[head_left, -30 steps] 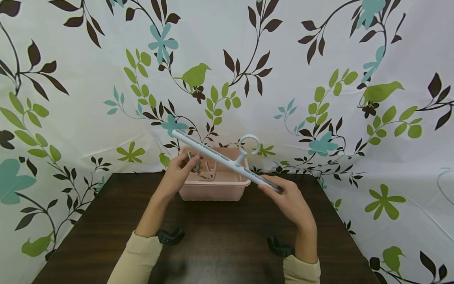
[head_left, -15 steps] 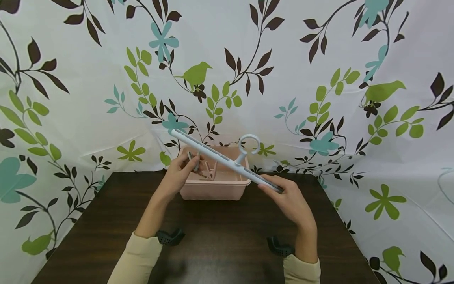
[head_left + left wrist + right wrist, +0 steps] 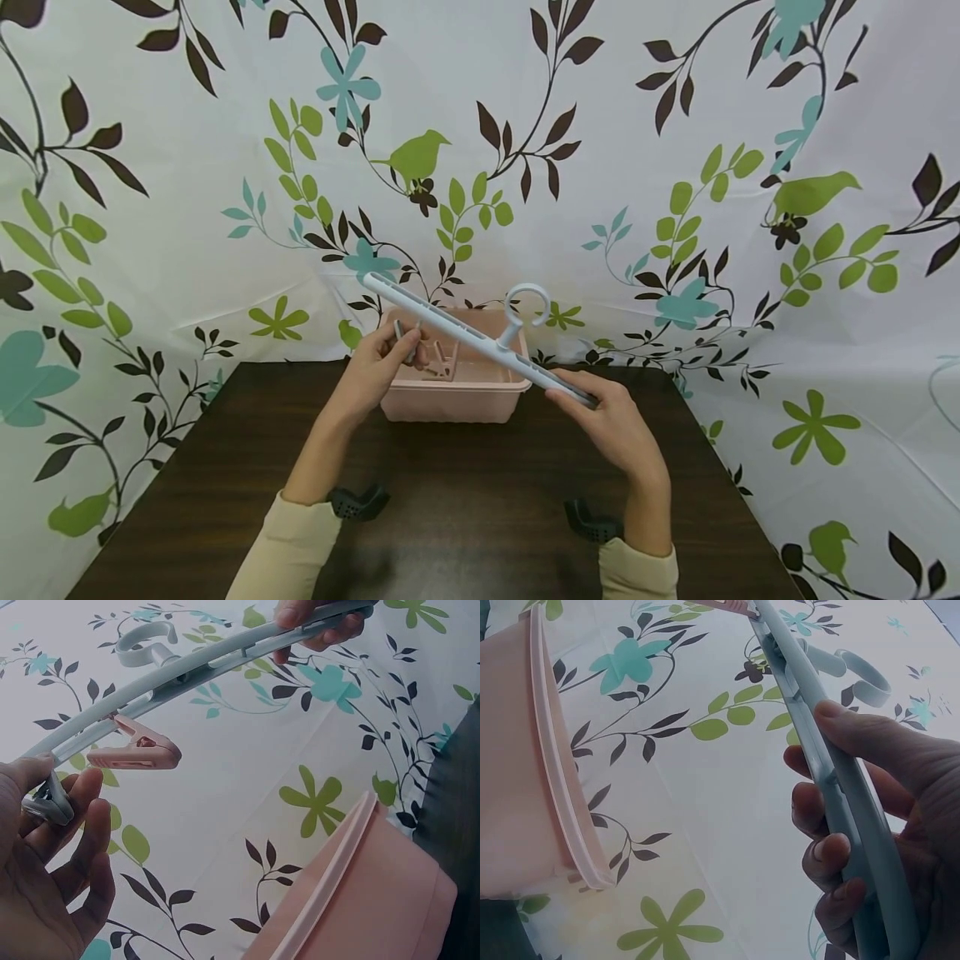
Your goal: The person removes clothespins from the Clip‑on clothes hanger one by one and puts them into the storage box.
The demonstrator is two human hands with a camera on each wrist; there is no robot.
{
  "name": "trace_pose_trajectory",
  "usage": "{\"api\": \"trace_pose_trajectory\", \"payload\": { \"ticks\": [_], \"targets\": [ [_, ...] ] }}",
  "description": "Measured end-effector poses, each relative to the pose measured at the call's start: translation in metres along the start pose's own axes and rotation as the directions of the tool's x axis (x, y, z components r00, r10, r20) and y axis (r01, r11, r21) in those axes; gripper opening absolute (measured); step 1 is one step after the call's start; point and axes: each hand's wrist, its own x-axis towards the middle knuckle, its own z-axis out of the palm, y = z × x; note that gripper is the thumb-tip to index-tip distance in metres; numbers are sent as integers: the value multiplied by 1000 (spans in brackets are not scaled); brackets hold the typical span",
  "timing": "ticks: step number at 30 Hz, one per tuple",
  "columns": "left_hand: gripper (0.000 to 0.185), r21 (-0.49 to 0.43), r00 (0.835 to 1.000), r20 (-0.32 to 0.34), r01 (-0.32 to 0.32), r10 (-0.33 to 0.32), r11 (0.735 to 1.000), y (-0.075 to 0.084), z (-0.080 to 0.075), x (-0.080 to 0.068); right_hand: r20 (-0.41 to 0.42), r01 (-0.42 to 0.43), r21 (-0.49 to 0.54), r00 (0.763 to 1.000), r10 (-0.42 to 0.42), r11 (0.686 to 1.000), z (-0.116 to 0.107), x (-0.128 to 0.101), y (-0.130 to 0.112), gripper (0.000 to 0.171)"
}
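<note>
A light blue plastic hanger [image 3: 465, 335] with a round hook is held tilted above the table, its left end higher in the head view. My right hand [image 3: 615, 421] grips its lower right end, the fingers curled round the bar in the right wrist view [image 3: 885, 825]. With thumb and fingers, my left hand [image 3: 371, 367] pinches a small grey-blue clip [image 3: 52, 804] by the hanger's other end. Whether that clip is fastened to the bar I cannot tell. From the bar hangs a pink clip [image 3: 139, 754], between the left hand and the hook.
Behind the hanger, a pink plastic basin [image 3: 450, 404] stands at the back of the dark wooden table [image 3: 480, 500]. A white cloth [image 3: 525, 233] printed with leaves and birds hangs behind and at the sides. Dark wrist devices [image 3: 360, 502] sit on both forearms.
The grey-blue clip has turned slightly in my left fingers, and its lower end now shows less. The hanger and right hand stay nearly where they were.
</note>
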Motion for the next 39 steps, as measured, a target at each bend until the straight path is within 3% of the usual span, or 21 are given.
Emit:
{"api": "trace_pose_trajectory", "payload": {
  "ticks": [22,32,39],
  "targets": [
    [37,28,1000,-13,24,-23,999,0,-6,-7,43,-59,9,997,59,998,2,0,0,41],
    [43,53,998,-15,65,-64,996,0,-9,-10,52,-64,-1,997,64,998,3,-1,0,42],
    [37,91,997,-28,68,-65,994,0,-11,-11,58,-69,4,996,69,998,2,-1,-1,44]
  ]
}}
